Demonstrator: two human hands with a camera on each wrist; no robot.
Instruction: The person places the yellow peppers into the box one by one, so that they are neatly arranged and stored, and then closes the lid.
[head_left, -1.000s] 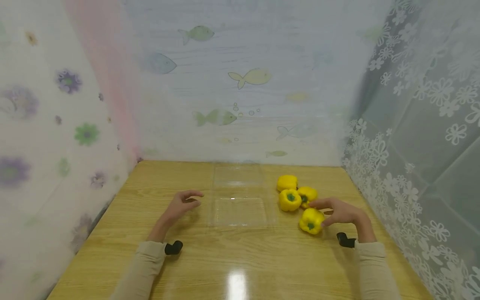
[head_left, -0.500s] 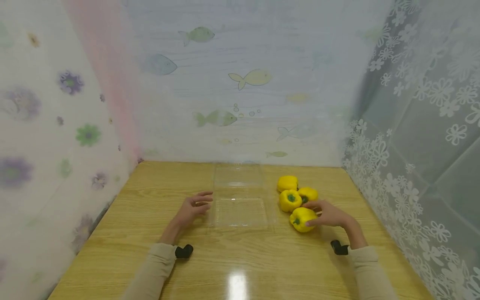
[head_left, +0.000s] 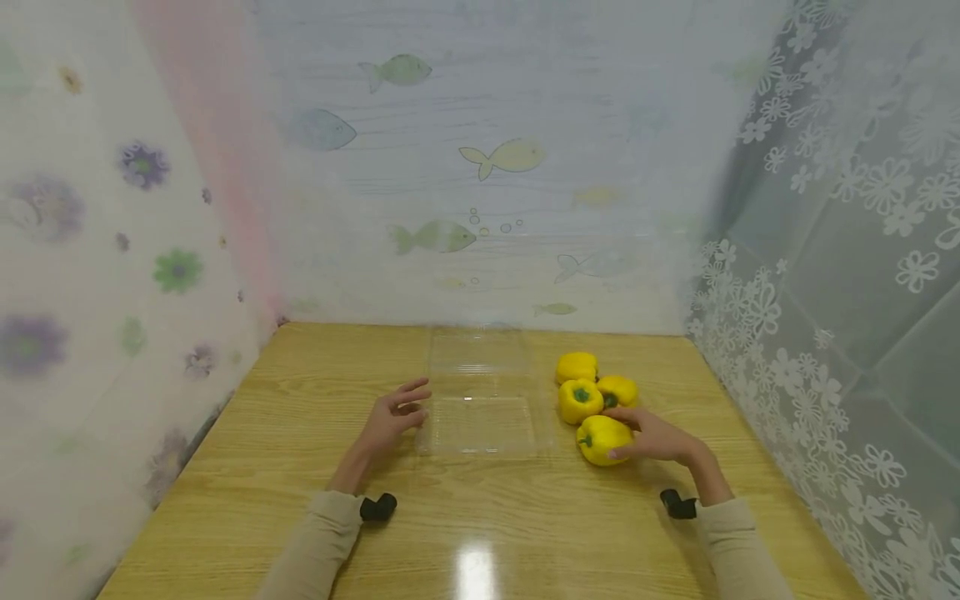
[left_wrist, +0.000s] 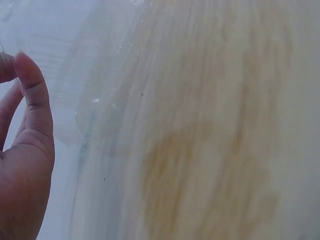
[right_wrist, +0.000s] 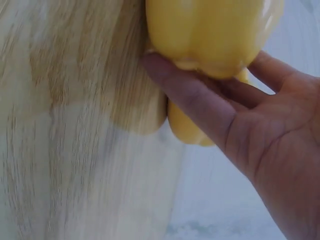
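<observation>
My right hand (head_left: 651, 437) holds a yellow bell pepper (head_left: 597, 439) on the table, thumb at its near side and fingers behind. In the right wrist view this bell pepper (right_wrist: 210, 32) sits between the thumb and fingers. Several other yellow bell peppers (head_left: 581, 402) cluster just beyond it. A clear plastic clamshell container (head_left: 480, 427) lies unfolded in the middle, its lid (head_left: 477, 350) toward the back wall. At the container's left edge is my left hand (head_left: 392, 421). The left wrist view shows this hand (left_wrist: 27, 145) with thumb and finger pinching the clear plastic edge.
Everything rests on a wood-grain table (head_left: 420, 525). A fish-print curtain (head_left: 495, 192) borders its back, a flower-print sheet (head_left: 135, 267) its left side, and a white-flowered sheet (head_left: 817, 333) its right. Black wrist pieces (head_left: 378, 507) jut from both cuffs.
The right hand has moved the nearest pepper left and turned it, so its stem now points left. My left hand has moved right to the container's edge.
</observation>
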